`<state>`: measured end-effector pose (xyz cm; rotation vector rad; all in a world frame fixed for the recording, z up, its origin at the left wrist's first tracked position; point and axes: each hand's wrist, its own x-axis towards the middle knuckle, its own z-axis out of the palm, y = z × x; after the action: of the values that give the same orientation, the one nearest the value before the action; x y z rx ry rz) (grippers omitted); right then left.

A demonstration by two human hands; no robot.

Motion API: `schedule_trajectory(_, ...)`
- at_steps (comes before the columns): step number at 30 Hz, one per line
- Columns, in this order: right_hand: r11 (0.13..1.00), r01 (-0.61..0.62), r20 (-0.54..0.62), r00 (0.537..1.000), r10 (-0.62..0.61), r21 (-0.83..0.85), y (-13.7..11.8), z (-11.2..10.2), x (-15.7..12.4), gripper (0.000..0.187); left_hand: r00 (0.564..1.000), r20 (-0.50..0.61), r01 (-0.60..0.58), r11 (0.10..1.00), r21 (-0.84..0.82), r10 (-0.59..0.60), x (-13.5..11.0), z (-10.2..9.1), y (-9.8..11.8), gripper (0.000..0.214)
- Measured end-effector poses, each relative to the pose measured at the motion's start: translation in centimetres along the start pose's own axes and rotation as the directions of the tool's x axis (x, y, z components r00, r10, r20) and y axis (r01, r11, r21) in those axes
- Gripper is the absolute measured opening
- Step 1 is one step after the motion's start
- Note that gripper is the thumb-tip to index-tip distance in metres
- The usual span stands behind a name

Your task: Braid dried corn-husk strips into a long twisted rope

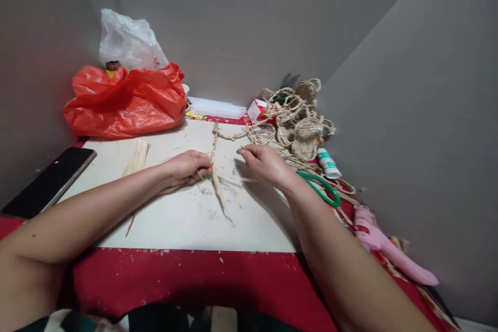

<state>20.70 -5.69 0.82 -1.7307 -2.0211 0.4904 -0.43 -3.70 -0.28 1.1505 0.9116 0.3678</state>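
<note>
Currently, head view: we see the twisted cord (pixel 215 146) above the white board (pixel 155 223), running right toward the coiled cord (pixel 305 140).
Left hand (pixel 187 168): clamped on the cord's lower end.
Right hand (pixel 266 163): thumb and finger together; we cannot tell whether they pinch a fibre.
Twisted part: done above the left hand, we judge.
Loose strands (pixel 220 193): below it, seemingly unworked; total length left unclear.

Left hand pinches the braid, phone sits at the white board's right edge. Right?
Not quite: the head view shows the phone at the white board's left edge. The left hand does pinch the braid.
</note>
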Motion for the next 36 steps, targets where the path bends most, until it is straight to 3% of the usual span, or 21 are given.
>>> schedule_trajectory(2,0.997,0.005,-0.124,0.992,0.005,0.081,0.1,-0.9,-0.1,0.037,0.999,0.031,0.014,0.999,-0.040,-0.013,0.1,-0.2,0.1,0.021)
schedule_trajectory(4,0.968,-0.002,-0.123,0.992,0.034,0.250,-0.8,-1.5,-0.5,0.042,0.998,0.060,0.031,0.997,-0.068,-0.027,0.3,-0.4,0.2,0.020)
schedule_trajectory(6,0.902,-0.033,-0.027,0.998,0.049,0.431,-2.0,-1.5,-1.0,0.041,0.995,0.093,0.047,0.995,-0.085,-0.039,0.4,-0.5,0.3,0.020)
schedule_trajectory(10,0.749,-0.136,0.209,0.978,-0.003,0.649,-3.5,0.0,-1.5,0.021,0.992,0.121,0.049,0.995,-0.092,-0.038,0.4,-0.7,0.3,0.017)
schedule_trajectory(13,0.699,-0.198,0.289,0.957,-0.013,0.687,-3.4,1.3,-1.4,0.018,0.987,0.159,0.036,0.995,-0.089,-0.022,0.4,-0.9,0.2,0.015)
schedule_trajectory(16,0.707,-0.170,0.238,0.971,0.003,0.687,-3.2,1.7,-1.3,0.020,0.979,0.206,0.025,0.996,-0.084,-0.007,0.4,-1.0,0.1,0.013)
schedule_trajectory(20,0.699,-0.168,0.186,0.981,0.051,0.695,-3.4,1.9,-1.4,0.023,0.982,0.188,0.011,0.997,-0.077,0.004,0.4,-1.1,0.0,0.013)
schedule_trajectory(27,0.454,-0.324,0.329,0.942,0.070,0.830,-3.4,3.2,-1.5,0.028,0.983,0.182,-0.015,0.999,-0.048,0.023,0.3,-1.1,0.0,0.013)
schedule_trajectory(31,0.431,-0.360,0.348,0.931,0.109,0.828,-3.1,3.0,-1.2,0.027,0.984,0.177,-0.004,0.998,-0.056,0.014,0.2,-1.0,0.1,0.013)
schedule_trajectory(36,0.422,-0.415,0.433,0.899,0.056,0.806,-2.4,2.6,-0.9,0.027,0.985,0.174,-0.002,0.998,-0.062,0.013,0.3,-1.1,0.1,0.014)
